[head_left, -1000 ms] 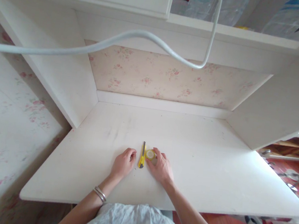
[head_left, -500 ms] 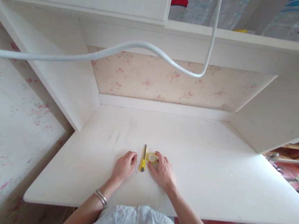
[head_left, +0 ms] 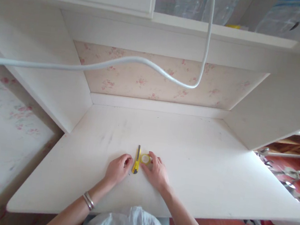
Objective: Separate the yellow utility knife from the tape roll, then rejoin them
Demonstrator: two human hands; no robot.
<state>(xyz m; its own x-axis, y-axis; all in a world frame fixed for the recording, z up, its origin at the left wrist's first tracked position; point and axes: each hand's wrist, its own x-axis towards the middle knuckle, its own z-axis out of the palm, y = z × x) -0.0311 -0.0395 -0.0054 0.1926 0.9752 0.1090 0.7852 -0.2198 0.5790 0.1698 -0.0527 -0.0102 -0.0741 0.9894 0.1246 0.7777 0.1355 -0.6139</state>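
Tape roll in right-hand grip; cutter aligned near-to-far between the hands

The tape roll [head_left: 145, 159] was spanned by the right hand [head_left: 157, 173], with the thumb placed at its near edge and the forefinger at its far edge. The grip was parted only by about the roll's width. Whether the roll was raised from the desk [head_left: 202, 177] could not be told.

Just left of the roll, the yellow cutter [head_left: 136, 161] was laid flat, its long axis directed near to far and its far end tilted slightly right. Contact between cutter and roll could not be confirmed.

Farther left, the left hand [head_left: 117, 167] was rested with fingers curled in; how tightly they were closed, and whether anything was held, could not be seen. The cutter was flanked closely by both hands: left fingertips just beside it, right thumb just across from them. Neither hand was judged clearly nearer.
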